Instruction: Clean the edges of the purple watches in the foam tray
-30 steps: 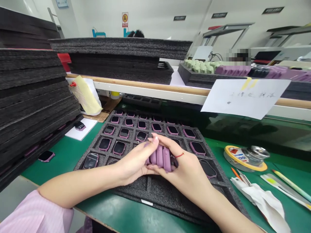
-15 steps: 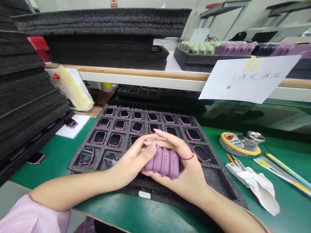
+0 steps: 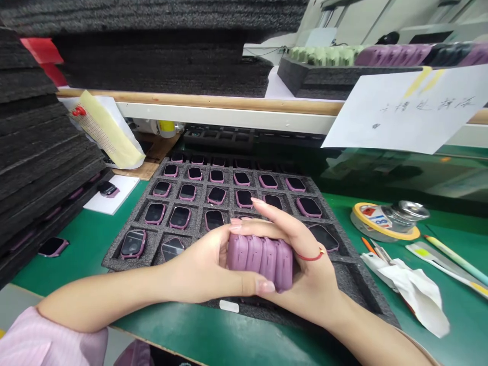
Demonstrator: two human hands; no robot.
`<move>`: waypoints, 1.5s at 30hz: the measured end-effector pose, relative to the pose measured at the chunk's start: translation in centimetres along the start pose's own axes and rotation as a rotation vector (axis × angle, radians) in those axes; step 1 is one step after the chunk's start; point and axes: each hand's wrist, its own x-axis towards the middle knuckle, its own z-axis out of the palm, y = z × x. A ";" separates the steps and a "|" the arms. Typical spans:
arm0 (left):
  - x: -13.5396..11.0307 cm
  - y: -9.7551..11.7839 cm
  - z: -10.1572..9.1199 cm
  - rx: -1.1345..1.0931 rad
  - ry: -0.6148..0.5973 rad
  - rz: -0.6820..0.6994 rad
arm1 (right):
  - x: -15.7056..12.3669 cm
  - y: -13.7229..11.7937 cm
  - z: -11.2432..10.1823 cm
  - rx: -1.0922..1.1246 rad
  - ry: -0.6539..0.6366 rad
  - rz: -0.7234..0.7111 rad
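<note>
Several purple watch cases [image 3: 261, 260] stand side by side in a row, clasped between both hands above the front of a foam tray [image 3: 114, 260]. My left hand [image 3: 208, 267] is closed on the row from the left, its thumb stretched along the lower edge. From the right, my right hand [image 3: 308, 274] wraps the row, fingers over the far side; a red string is on one finger. Watches with dark screens, such as a purple-framed one [image 3: 133, 244], lie in the tray's square pockets. The hands hide some middle and front pockets.
Stacked black foam trays [image 3: 34, 132] rise at the left. A shelf [image 3: 229, 113] crosses behind, carrying foam and more cases. On the green table are a loose watch [image 3: 53, 246], a yellow tape roll [image 3: 381, 223], crumpled tissue [image 3: 415, 292] and pens. A handwritten paper [image 3: 404, 112] hangs from the shelf.
My left thumb has moved from the top left of the row down along its lower edge. The row has shifted slightly right within my hands. The view has tilted a little downward.
</note>
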 end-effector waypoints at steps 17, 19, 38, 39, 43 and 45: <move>0.2 -0.2 -0.5 0.067 -0.017 -0.058 | 0.1 0.0 0.0 0.012 -0.001 0.052; 0.2 -0.2 -0.5 0.062 -0.010 -0.053 | 0.2 -0.1 0.1 0.010 0.008 0.089; 0.2 -0.3 -0.4 0.046 -0.019 -0.036 | 0.1 0.2 0.4 -0.021 0.018 0.042; 0.3 -0.3 -0.4 0.044 -0.023 -0.026 | 0.0 0.2 0.4 -0.046 0.011 0.029; 0.6 -0.6 -0.5 0.040 0.000 0.013 | -0.1 0.2 0.5 -0.107 -0.026 -0.033; 0.6 -0.8 -0.6 0.092 0.028 0.016 | -0.2 0.2 0.6 -0.119 -0.061 -0.061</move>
